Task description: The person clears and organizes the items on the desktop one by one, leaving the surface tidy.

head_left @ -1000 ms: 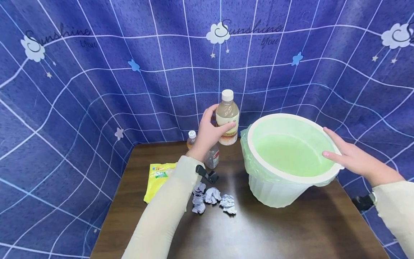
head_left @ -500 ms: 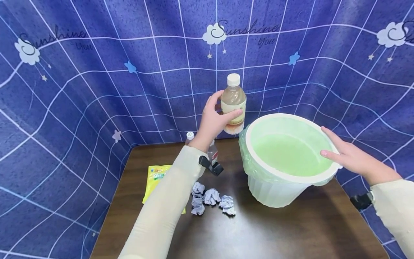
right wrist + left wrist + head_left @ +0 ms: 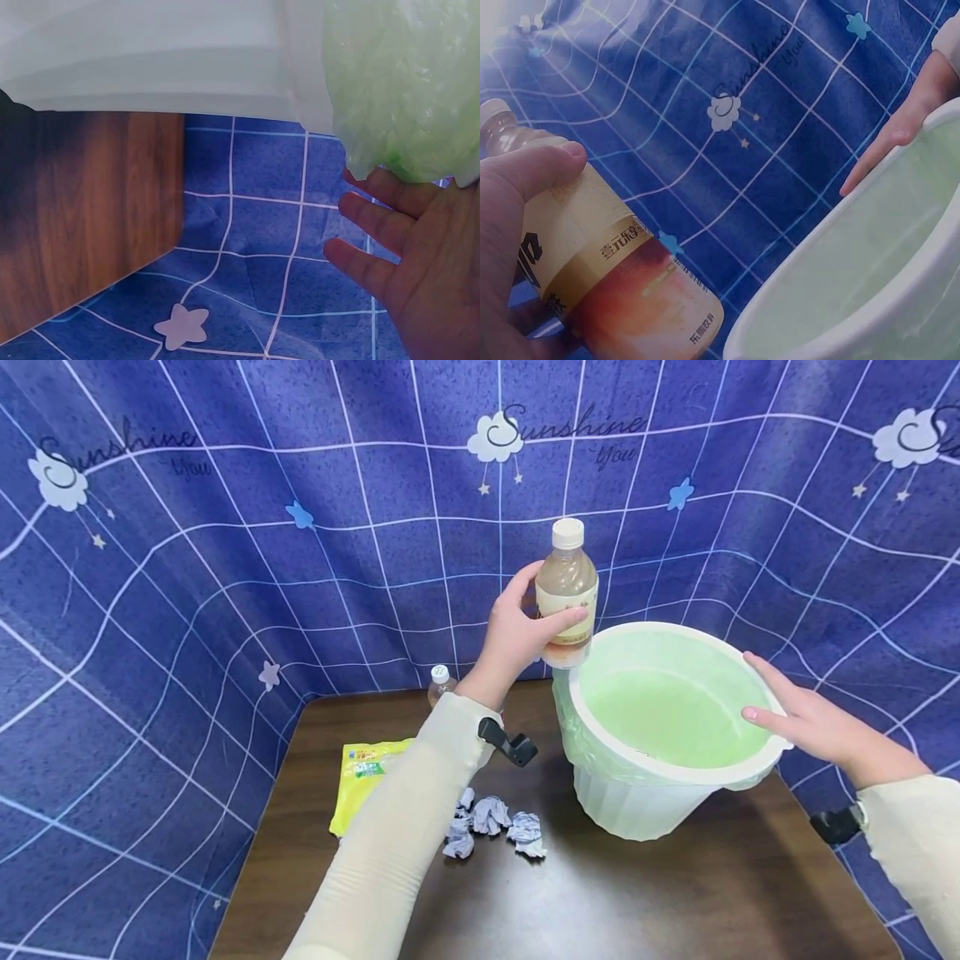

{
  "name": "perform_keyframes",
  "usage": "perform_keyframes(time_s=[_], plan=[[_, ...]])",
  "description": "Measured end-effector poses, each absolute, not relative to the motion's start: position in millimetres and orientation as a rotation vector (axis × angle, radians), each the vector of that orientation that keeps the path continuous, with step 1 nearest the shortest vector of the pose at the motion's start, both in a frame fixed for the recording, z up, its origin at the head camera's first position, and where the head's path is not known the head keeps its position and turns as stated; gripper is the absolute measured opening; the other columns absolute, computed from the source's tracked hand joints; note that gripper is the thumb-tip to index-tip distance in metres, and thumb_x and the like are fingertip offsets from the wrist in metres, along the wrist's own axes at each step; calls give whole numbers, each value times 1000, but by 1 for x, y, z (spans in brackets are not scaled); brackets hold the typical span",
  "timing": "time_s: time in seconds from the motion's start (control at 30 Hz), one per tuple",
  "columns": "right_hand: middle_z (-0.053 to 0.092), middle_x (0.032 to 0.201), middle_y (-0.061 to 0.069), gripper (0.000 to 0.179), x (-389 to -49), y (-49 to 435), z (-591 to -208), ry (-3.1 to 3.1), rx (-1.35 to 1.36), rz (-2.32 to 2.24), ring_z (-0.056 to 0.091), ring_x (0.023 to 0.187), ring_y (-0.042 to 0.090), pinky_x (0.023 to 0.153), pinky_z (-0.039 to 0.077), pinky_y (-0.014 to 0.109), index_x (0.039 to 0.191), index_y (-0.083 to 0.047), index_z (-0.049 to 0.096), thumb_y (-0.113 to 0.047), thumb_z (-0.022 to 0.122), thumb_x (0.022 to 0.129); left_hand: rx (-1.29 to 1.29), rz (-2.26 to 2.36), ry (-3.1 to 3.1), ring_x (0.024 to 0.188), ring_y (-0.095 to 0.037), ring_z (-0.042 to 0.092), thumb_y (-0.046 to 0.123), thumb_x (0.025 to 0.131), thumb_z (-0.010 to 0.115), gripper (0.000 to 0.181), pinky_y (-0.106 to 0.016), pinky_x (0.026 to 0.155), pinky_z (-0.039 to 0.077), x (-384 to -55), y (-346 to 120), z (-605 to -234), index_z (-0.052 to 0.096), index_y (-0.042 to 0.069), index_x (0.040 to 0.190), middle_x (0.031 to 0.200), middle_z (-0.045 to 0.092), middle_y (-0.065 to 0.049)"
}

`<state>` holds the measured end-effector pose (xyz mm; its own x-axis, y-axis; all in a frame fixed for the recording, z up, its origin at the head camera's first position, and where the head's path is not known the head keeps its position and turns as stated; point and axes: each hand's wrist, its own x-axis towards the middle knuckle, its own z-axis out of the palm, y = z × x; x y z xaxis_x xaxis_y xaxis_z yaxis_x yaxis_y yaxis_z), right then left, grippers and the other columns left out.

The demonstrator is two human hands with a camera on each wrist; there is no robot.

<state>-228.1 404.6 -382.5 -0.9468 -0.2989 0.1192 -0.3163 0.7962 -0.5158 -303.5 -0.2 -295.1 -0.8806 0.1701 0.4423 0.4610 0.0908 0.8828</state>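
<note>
My left hand (image 3: 517,627) grips a plastic drink bottle (image 3: 567,585) with a white cap and a cream label, thumb across its front. The bottle is nearly upright in the air, its base overlapping the far left rim of a white trash can (image 3: 630,806) in the head view. A pale green bag (image 3: 667,718) lines the can and folds out over its rim. My right hand (image 3: 817,718) holds the can's right rim, thumb over the inner side and fingers outside. Those fingers (image 3: 375,270) spread fairly straight beneath the bag's edge in the right wrist view.
Another bottle (image 3: 441,685) with a white cap stands behind my left forearm. A yellow packet (image 3: 360,785) lies at the table's left, partly covered by the sleeve. Several crumpled paper balls (image 3: 491,816) sit mid-table (image 3: 585,893). A blue patterned curtain (image 3: 375,568) hangs behind.
My left hand has lifted the drink bottle from behind the table items and carried it up and right to the trash can's rim. The right hand stays on the rim.
</note>
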Motion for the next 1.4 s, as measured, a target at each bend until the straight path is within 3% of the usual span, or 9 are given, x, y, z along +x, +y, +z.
perform_keyframes(time_s=[0.4,0.5,0.7,0.87,1.07,1.13,1.27,1.4], plan=[[57,130,34,84,-228,404,-383,-2950,503,874,55,94,-4,77,35,7,163,-14,10,-26,63,99,-709,-1835,-2218,108,-13,59,30,80,87,72,-27,84,53,-292,28,-300,53,23,142,123,62,7],[55,132,34,84,-227,404,-383,-2962,492,858,57,98,5,78,38,10,163,-15,9,-27,62,100,-719,-1801,-2261,108,-10,58,32,78,88,74,-28,84,53,-290,36,-302,52,27,143,124,61,11],[50,138,34,84,-226,403,-381,-2998,469,848,58,109,37,82,44,26,164,-15,7,-30,60,101,-736,-1769,-2346,110,-8,56,32,76,90,78,-37,96,51,-289,52,-307,51,28,144,128,57,13],[49,140,35,84,-226,402,-380,-3008,469,857,58,112,41,84,46,31,164,-15,5,-31,59,101,-711,-1730,-2399,113,-7,55,34,75,91,82,-36,98,48,-288,60,-310,50,28,146,133,55,10],[48,139,37,84,-227,401,-380,-3007,469,872,57,112,45,92,44,62,163,-13,4,-31,58,102,-750,-1826,-2339,121,-13,56,31,78,90,95,-38,103,47,-289,61,-314,34,33,155,138,56,6],[48,138,38,83,-227,400,-380,-3008,467,879,57,112,46,92,42,65,163,-13,4,-31,58,102,-755,-1866,-2311,124,-15,55,31,79,88,97,-42,107,45,-290,58,-315,30,36,157,140,55,6],[48,139,38,84,-226,400,-380,-3005,463,866,57,112,46,91,44,59,163,-13,5,-31,58,102,-740,-1901,-2300,128,-17,53,34,82,85,95,-44,110,43,-292,50,-319,27,41,157,142,52,7],[49,138,38,84,-225,400,-380,-2993,462,832,58,111,44,86,46,37,163,-13,7,-30,60,101,-726,-1915,-2289,130,-20,52,35,84,83,92,-40,110,43,-295,39,-322,27,34,158,144,51,4]])
